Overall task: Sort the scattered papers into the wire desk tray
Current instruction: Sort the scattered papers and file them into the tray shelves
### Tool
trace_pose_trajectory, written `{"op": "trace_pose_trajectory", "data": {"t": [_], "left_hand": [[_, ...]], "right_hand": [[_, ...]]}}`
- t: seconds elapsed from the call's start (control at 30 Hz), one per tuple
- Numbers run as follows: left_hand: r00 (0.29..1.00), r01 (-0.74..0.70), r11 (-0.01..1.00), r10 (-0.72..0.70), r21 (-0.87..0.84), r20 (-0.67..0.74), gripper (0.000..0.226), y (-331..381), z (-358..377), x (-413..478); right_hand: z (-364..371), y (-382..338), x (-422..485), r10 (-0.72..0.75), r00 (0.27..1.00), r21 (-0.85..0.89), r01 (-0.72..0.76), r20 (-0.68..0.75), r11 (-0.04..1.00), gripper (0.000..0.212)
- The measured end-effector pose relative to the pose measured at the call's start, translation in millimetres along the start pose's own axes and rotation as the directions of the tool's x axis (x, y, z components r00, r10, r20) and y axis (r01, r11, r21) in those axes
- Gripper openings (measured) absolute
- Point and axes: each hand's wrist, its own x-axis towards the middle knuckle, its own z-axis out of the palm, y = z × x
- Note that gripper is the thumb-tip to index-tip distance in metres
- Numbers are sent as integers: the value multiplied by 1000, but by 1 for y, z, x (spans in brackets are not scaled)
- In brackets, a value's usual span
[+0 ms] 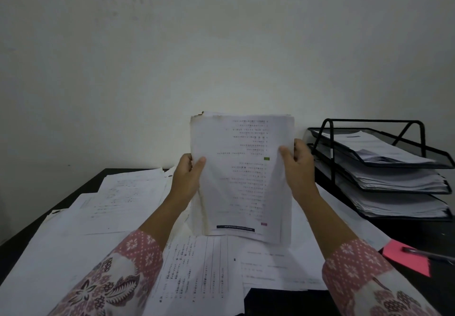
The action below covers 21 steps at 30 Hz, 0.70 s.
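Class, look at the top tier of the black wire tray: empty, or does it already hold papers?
Already holding papers. White sheets lie in the top tier of the wire tray.

Honestly nothing here is readable. The held stack of papers (242, 175) has rows of small print down its right side, a tiny green tag, a pink one and a dark banner with pale lettering near the bottom, but it's all too blurry to make out. Same with the loose sheets (197, 269) on the worktop: columns of print and ruled lines, no legible words or numbers.
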Motion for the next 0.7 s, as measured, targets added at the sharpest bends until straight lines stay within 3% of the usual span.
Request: {"op": "trace_pose_trajectory", "data": {"t": [0.1,0.3,0.37,0.47,0.6,0.7], "left_hand": [[999,-29,998,31,60,-34,15,-1,10,-4],[996,-75,997,76,25,-44,12,13,36,-6],[997,-71,997,70,40,39,13,18,46,-3],[965,-17,996,-7,89,262,35,19,59,-2],[914,-45,975,-48,219,402,45,11,79,-11],[880,-28,972,-88,235,466,43,5,102,-23]], "right_hand": [[-5,5,-3,54,999,27,-54,2,998,3],[-27,17,-3,154,988,-64,-153,18,986,21],[-42,11,3,139,990,-92,-139,-13,986,19],[-72,1,15,149,987,-93,-154,-54,984,17],[-108,6,25,279,957,-110,-286,-74,952,14],[-136,19,24,408,908,-98,-416,-99,904,29]]}}
